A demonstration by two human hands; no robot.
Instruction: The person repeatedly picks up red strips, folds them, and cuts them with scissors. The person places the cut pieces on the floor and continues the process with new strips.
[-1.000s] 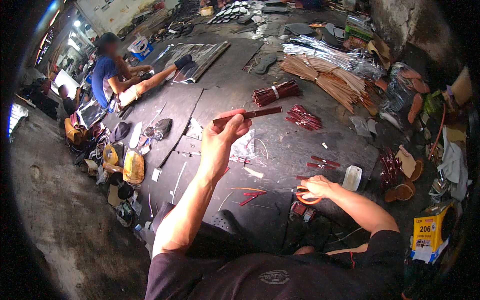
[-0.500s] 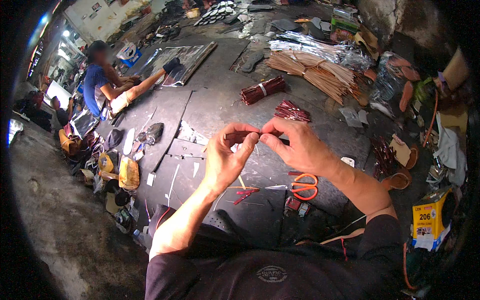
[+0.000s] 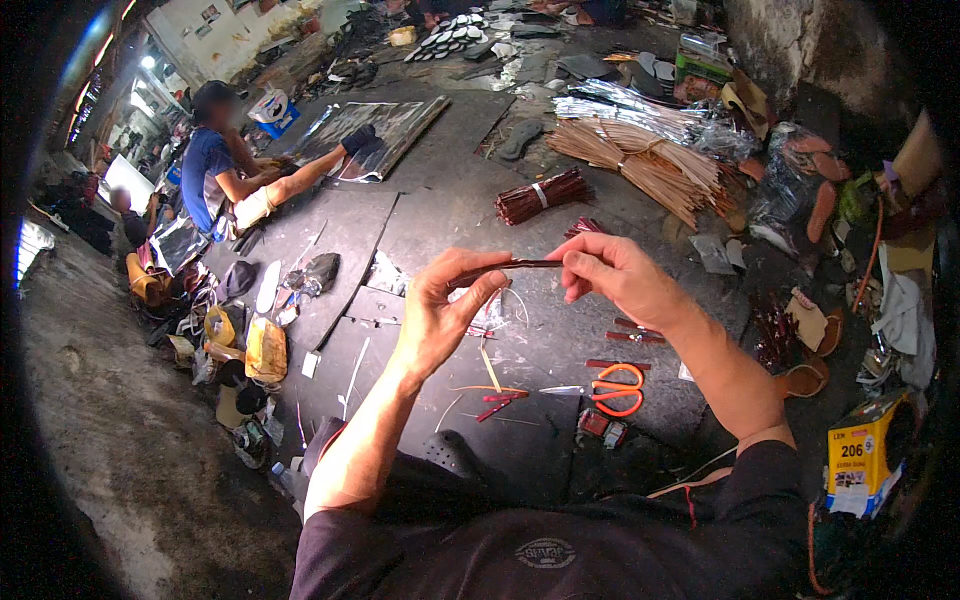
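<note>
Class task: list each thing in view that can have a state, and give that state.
Dark red strip, held up
Left hand, closed on the strip
Right hand, pinching the strip
Scissors, lying unheld, blades apparently shut
Dark red bundle, bound by white band
Tan bundle, tied

Left fingers point(image 3: 484, 292) and right fingers point(image 3: 590, 266) pinch, forearms point(image 3: 368, 430) extended forward.

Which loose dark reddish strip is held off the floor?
The raised strip between left hand and right hand; the other loose strips lie near the orange-handled scissors.
</note>
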